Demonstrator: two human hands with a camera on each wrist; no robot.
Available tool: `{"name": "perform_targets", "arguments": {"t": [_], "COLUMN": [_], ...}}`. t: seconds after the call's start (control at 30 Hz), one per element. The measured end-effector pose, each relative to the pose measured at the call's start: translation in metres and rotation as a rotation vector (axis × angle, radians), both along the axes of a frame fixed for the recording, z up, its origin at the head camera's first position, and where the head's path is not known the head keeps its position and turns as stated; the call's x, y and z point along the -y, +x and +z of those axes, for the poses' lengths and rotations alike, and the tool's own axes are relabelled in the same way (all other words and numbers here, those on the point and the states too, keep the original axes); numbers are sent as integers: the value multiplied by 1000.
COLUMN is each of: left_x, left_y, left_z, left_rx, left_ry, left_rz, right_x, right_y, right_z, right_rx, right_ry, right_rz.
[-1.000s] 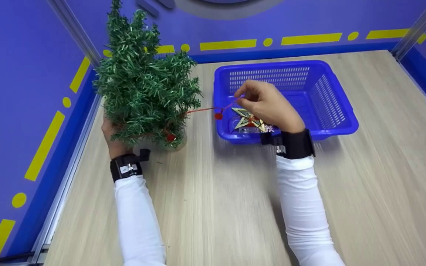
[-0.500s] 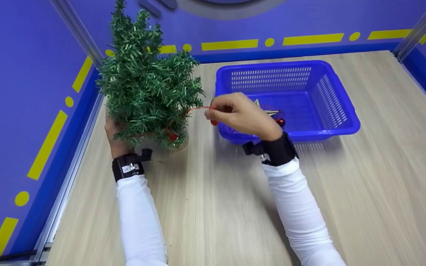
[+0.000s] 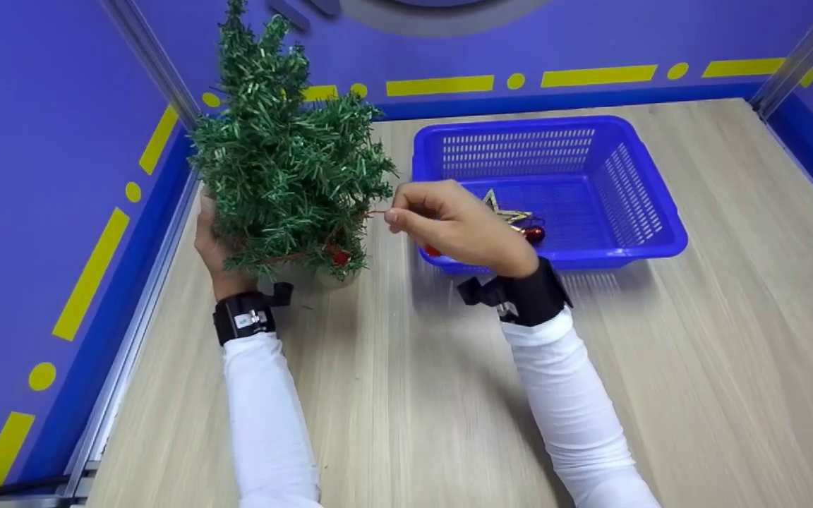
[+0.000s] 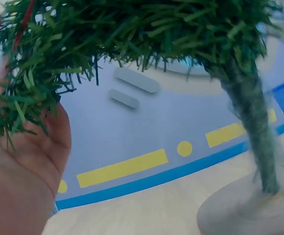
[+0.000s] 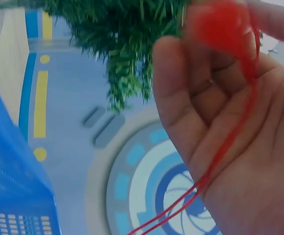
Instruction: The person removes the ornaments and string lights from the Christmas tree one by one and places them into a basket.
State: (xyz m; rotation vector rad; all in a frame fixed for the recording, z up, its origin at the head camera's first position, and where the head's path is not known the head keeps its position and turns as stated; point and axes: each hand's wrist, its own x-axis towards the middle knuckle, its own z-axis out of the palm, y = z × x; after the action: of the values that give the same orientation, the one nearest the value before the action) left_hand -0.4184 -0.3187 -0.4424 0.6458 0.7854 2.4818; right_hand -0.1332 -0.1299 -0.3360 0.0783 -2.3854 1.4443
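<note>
A small green artificial Christmas tree point(image 3: 286, 162) stands at the left on a round base point(image 4: 240, 210). My left hand point(image 3: 216, 247) grips its lower left branches, the fingers partly hidden by foliage. A red string point(image 3: 377, 212) runs from the tree's right side to my right hand point(image 3: 459, 226), which pinches it between thumb and fingers. In the right wrist view a blurred red ornament point(image 5: 220, 27) is at the fingertips, and doubled string trails down across the palm. Another red ornament point(image 3: 339, 255) hangs low on the tree's front.
Right of the tree stands a blue plastic basket point(image 3: 650, 190). Inside it lie a gold star point(image 3: 492, 201) and a shiny red ball point(image 3: 533, 234), partly behind the right hand. Blue panels point(image 3: 449, 42) with yellow marks border the wooden table point(image 3: 406, 395).
My right hand has come left and down from over the basket toward the tree, drawing the string's free stretch shorter. The left hand has stayed at the tree.
</note>
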Motion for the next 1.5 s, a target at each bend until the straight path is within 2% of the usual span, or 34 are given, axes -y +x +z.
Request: {"name": "perform_targets", "arguments": {"t": [0.13, 0.33, 0.47, 0.57, 0.67, 0.73, 0.83, 0.93, 1.0, 1.07, 1.17, 1.23, 1.27, 1.4, 1.5], "left_x": [0, 0, 4, 7, 8, 9, 10, 12, 13, 11, 7, 4, 4, 3, 4], "left_y": [0, -2, -1, 0, 0, 0, -1, 0, 0, -1, -3, -3, -3, -2, -1], "left_z": [3, 8, 5, 1, -2, -5, -8, -11, -12, -12, -12, -11, -11, -11, -9], "left_rx": [-46, -41, 23, 85, 102, 102, 68, 70, 89, 113, 146, 172, 176, 191, 251], "left_ry": [-63, -68, -65, -48, -41, -76, -182, -317, -332, -211, 92, 245, 295, 401, 445], "left_rz": [-14, -47, -67, -66, -41, -3, 72, 180, 213, 172, 5, -89, -119, -189, -214], "right_x": [7, 12, 18, 21, 22, 21, 18, 14, 10, 7, 2, -2, -3, -7, -7], "right_y": [1, 13, 18, 19, 18, 18, 17, 17, 17, 17, 15, 15, 14, 15, 14], "right_z": [4, 16, 21, 23, 24, 23, 22, 20, 20, 19, 17, 16, 16, 15, 15], "right_rx": [28, 27, 16, -44, -137, -199, -254, -270, -281, -298, -324, -330, -332, -340, -343], "right_ry": [49, 82, 82, 70, 51, 34, -1, -33, -47, -57, -70, -74, -76, -68, -66], "right_rz": [29, 193, 285, 305, 272, 220, 141, 82, 43, -3, -74, -107, -119, -142, -142]}}
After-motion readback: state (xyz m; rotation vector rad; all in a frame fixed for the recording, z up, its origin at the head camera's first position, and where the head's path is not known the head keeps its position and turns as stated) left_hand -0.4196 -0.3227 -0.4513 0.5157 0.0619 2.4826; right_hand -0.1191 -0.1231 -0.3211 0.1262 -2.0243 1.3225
